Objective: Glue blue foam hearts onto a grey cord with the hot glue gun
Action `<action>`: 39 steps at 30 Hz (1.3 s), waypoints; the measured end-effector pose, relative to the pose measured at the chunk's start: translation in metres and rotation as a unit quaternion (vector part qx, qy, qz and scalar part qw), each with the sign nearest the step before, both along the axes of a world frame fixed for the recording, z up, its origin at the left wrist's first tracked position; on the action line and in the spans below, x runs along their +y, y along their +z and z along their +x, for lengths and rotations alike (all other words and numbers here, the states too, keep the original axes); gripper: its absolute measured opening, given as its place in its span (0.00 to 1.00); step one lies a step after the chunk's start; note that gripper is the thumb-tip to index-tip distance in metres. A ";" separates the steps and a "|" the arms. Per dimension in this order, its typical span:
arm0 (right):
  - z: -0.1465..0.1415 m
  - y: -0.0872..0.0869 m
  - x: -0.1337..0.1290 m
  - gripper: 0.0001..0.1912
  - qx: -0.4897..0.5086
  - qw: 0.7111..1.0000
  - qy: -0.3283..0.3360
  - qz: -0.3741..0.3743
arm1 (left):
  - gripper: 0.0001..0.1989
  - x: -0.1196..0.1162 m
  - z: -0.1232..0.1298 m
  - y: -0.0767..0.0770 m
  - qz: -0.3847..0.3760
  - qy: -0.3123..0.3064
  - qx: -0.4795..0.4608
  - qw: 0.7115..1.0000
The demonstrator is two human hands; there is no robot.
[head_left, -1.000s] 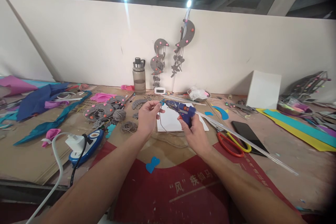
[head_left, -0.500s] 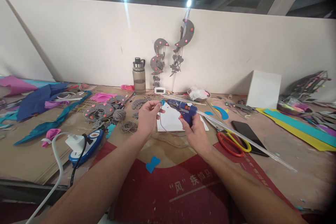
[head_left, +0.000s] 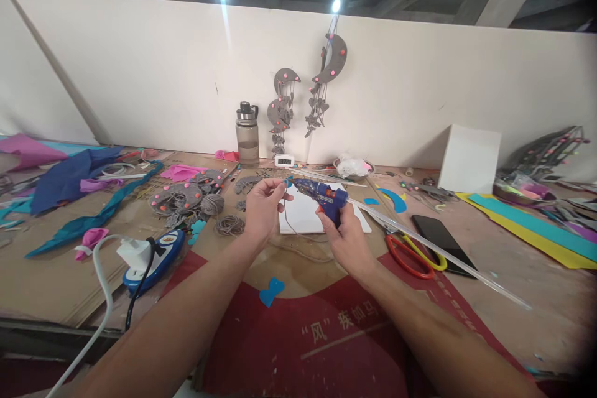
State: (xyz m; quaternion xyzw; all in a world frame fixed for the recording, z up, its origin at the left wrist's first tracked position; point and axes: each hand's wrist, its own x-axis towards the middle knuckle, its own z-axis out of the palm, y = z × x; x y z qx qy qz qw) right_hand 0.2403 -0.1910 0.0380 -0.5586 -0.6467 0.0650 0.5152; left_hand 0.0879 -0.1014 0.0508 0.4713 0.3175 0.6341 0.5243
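Between the fingertips of my left hand [head_left: 265, 206] is a small blue felt piece [head_left: 288, 181], partly hidden by the fingers. A grey yarn strand [head_left: 288, 216] hangs below it and trails over the table. My right hand [head_left: 347, 237] is wrapped round the handle of a blue glue gun [head_left: 326, 194], its nozzle pointing left, right at the felt piece; whether they touch I cannot tell. A long clear glue stick [head_left: 438, 252] sticks out of the gun's back, slanting down to the right. Under the gun lies a white pad [head_left: 298, 214]. Nearer me rests a blue felt cutout [head_left: 272, 291].
Red-and-yellow-handled scissors [head_left: 410, 255] and a black phone [head_left: 441, 242] lie at right. A power strip [head_left: 156, 261] with cables is at left, near grey yarn balls [head_left: 230, 225]. A bottle [head_left: 247, 137] stands by the wall, beside hanging grey felt moons [head_left: 336, 62].
The glue gun has shifted and tilted slightly, its rear end a little lower and further left, its nozzle closer to the blue felt piece. My left hand has stayed nearly still.
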 end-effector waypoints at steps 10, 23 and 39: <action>0.003 -0.001 0.002 0.16 0.011 1.000 -0.014 -0.004 | 0.13 0.002 0.001 -0.001 0.000 0.001 0.001 1.000; 0.001 0.001 0.000 0.16 0.007 1.000 -0.011 -0.007 | 0.12 0.001 0.001 -0.001 -0.002 -0.002 -0.001 1.000; 0.002 -0.002 0.001 0.15 0.012 1.000 -0.017 -0.010 | 0.11 0.000 0.001 0.000 -0.004 0.001 0.002 1.000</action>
